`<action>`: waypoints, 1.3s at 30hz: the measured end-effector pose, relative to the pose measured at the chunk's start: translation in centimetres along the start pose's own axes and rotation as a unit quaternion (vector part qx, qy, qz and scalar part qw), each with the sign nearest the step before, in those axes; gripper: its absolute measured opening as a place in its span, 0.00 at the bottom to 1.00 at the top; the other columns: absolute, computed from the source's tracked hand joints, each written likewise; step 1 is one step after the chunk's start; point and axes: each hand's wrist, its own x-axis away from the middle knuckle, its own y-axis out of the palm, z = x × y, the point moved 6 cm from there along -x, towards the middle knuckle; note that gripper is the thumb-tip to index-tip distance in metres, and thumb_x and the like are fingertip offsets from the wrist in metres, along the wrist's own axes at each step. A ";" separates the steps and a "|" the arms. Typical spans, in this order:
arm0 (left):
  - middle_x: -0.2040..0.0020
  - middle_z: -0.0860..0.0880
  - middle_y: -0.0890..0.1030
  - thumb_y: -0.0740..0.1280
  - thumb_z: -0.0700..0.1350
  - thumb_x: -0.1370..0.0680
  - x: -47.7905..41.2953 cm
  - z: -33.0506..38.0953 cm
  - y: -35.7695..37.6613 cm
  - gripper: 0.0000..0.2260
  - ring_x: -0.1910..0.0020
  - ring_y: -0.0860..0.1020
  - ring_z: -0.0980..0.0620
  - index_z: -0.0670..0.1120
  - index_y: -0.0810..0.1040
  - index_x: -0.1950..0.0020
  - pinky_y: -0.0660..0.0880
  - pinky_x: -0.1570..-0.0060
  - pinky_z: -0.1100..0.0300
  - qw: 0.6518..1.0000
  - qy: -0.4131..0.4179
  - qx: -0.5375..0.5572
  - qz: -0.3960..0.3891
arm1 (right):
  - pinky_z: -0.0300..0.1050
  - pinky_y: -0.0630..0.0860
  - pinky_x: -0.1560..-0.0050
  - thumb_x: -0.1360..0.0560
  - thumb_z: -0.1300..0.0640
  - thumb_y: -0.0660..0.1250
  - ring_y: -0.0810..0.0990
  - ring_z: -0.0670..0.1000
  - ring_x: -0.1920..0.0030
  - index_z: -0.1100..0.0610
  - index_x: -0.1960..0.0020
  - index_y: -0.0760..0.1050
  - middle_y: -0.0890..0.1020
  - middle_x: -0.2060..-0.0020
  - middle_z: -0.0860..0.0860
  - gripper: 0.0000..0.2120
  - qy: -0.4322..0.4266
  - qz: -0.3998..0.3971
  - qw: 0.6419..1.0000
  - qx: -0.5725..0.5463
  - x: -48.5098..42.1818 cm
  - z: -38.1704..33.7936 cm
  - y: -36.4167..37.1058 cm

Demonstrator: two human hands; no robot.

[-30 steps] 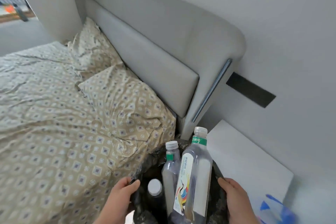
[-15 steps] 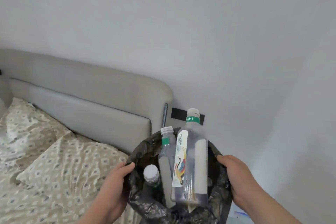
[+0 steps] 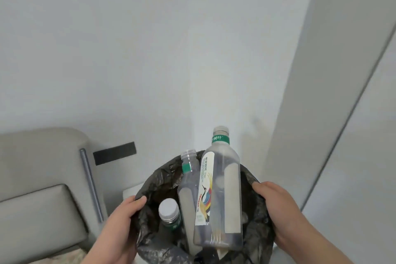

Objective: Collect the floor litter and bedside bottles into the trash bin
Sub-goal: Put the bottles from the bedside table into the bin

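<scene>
1. The trash bin (image 3: 256,227), lined with a black plastic bag, sits at the lower centre of the frame, held between both hands.
2. Three bottles stand in the bin:
   - The large bottle (image 3: 218,199), clear with a pale cap, a green neck band and a bird-print label, leans slightly left. Its neck rises well above the rim.
   - The slim bottle (image 3: 188,182), clear, uncapped and with a green neck band, stands just to the left, touching the large bottle.
   - The small bottle (image 3: 169,212), with a white cap, sits lowest at the left, inside the bag.
3. The left hand (image 3: 120,223) grasps the bin's left rim, with the thumb laid over the bag edge.
4. The right hand (image 3: 276,206) grasps the right rim, wrapped over the bag edge.
5. A white nightstand (image 3: 129,192) shows only as a corner behind the bin, at its left.
6. A grey padded headboard (image 3: 38,156) fills the lower left. A metal strip (image 3: 91,184) runs down its side.
7. A dark wall plate (image 3: 114,153) is fixed to the white wall (image 3: 150,60), just right of the headboard.
8. A pale tall panel (image 3: 347,92) occupies the right of the frame.
</scene>
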 end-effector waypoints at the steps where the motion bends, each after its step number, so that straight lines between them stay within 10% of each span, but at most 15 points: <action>1: 0.78 0.42 0.79 0.53 0.34 0.19 1.0 -0.6 2.3 0.11 0.76 0.80 0.54 0.32 0.74 0.44 0.76 0.74 0.64 0.999 -0.012 0.014 -0.039 | 0.52 0.75 0.59 0.25 0.57 0.66 0.79 0.57 0.63 0.62 0.60 0.75 0.80 0.64 0.60 0.09 -0.005 0.023 1.000 -0.012 1.3 0.1 -2.4; 6: 0.58 0.36 0.83 0.58 0.39 0.23 7.3 -2.2 13.9 0.13 0.61 0.81 0.39 0.33 0.74 0.43 0.76 0.51 0.46 0.983 -0.056 0.056 -0.165 | 0.53 0.77 0.57 0.25 0.56 0.65 0.80 0.58 0.60 0.64 0.56 0.75 0.81 0.60 0.62 0.10 -0.027 0.130 0.990 -0.053 9.2 1.0 -15.2; 19: 0.66 0.34 0.82 0.66 0.33 0.29 27.5 -14.5 40.9 0.13 0.62 0.81 0.40 0.31 0.76 0.46 0.76 0.64 0.57 0.904 -0.156 -0.116 -0.381 | 0.62 0.76 0.42 0.25 0.54 0.66 0.82 0.62 0.50 0.65 0.53 0.78 0.82 0.52 0.65 0.13 -0.013 0.425 0.897 -0.118 36.4 9.0 -44.8; 22: 0.45 0.20 0.73 0.59 0.28 0.22 29.0 -18.6 47.8 0.14 0.47 0.78 0.39 0.20 0.66 0.39 0.73 0.64 0.65 0.880 -0.102 -0.207 -0.415 | 0.50 0.76 0.54 0.24 0.56 0.66 0.81 0.60 0.56 0.67 0.54 0.78 0.82 0.55 0.65 0.12 -0.012 0.499 0.858 -0.124 42.4 10.3 -50.3; 26: 0.78 0.38 0.77 0.55 0.26 0.21 35.4 -23.6 57.0 0.10 0.73 0.77 0.45 0.21 0.73 0.49 0.71 0.73 0.63 0.821 -0.115 -0.312 -0.465 | 0.43 0.67 0.64 0.24 0.60 0.67 0.74 0.53 0.65 0.68 0.59 0.77 0.77 0.66 0.57 0.11 0.010 0.580 0.805 -0.124 49.1 12.6 -56.8; 29: 0.70 0.48 0.72 0.56 0.28 0.21 39.3 -27.3 63.6 0.10 0.61 0.68 0.45 0.33 0.74 0.59 0.66 0.56 0.55 0.792 -0.107 -0.324 -0.506 | 0.45 0.63 0.63 0.25 0.61 0.69 0.72 0.53 0.63 0.69 0.59 0.78 0.75 0.67 0.56 0.10 0.032 0.629 0.767 -0.122 52.4 14.2 -61.7; 34: 0.80 0.42 0.76 0.56 0.26 0.22 44.7 -34.0 73.3 0.14 0.68 0.71 0.46 0.32 0.74 0.65 0.72 0.73 0.55 0.734 -0.184 -0.285 -0.588 | 0.45 0.63 0.64 0.26 0.62 0.69 0.73 0.53 0.62 0.64 0.64 0.75 0.76 0.65 0.58 0.09 0.055 0.695 0.703 -0.142 55.8 16.0 -68.9; 39: 0.67 0.36 0.82 0.59 0.26 0.25 52.2 -36.2 81.0 0.08 0.66 0.79 0.41 0.31 0.77 0.58 0.75 0.64 0.54 0.681 -0.209 -0.201 -0.672 | 0.43 0.66 0.63 0.26 0.62 0.69 0.72 0.54 0.62 0.68 0.64 0.74 0.75 0.66 0.58 0.11 0.076 0.748 0.642 -0.149 59.9 16.8 -75.4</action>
